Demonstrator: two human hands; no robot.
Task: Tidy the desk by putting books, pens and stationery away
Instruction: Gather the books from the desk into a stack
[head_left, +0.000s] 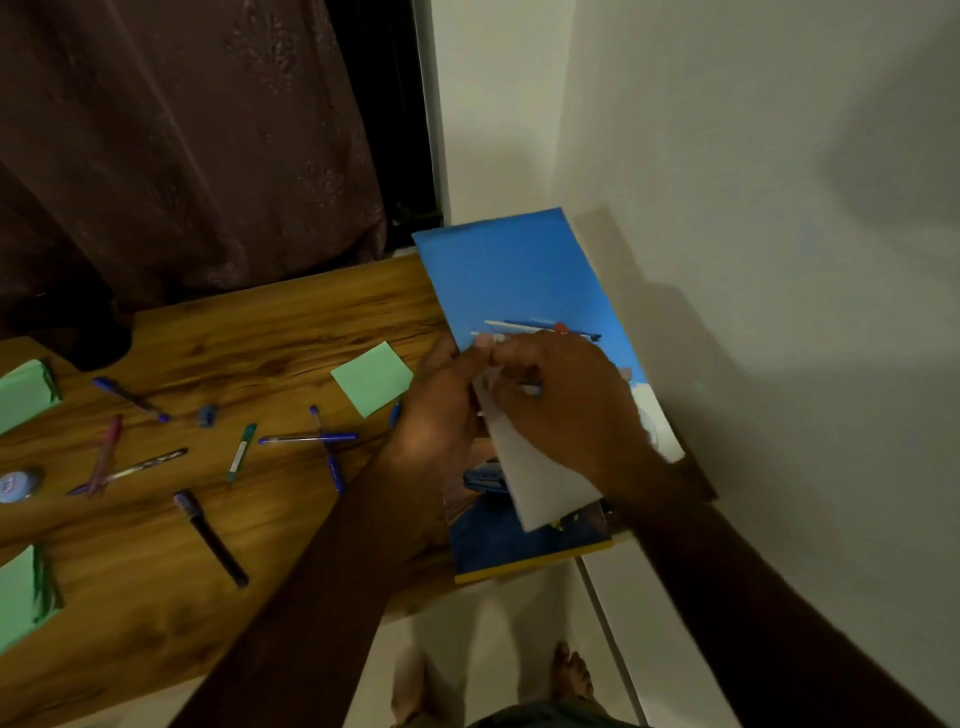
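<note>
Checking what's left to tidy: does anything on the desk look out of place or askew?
Yes. Pens lie scattered at all angles across the desk, two blue ones crossed. A green notepad sits skewed beside them. The left hand and right hand hold a white paper.

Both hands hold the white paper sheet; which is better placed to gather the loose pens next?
Probably left: the left hand is nearest the scattered pens on the wooden desk, while the right hand is by the white wall, over the blue book.
</note>
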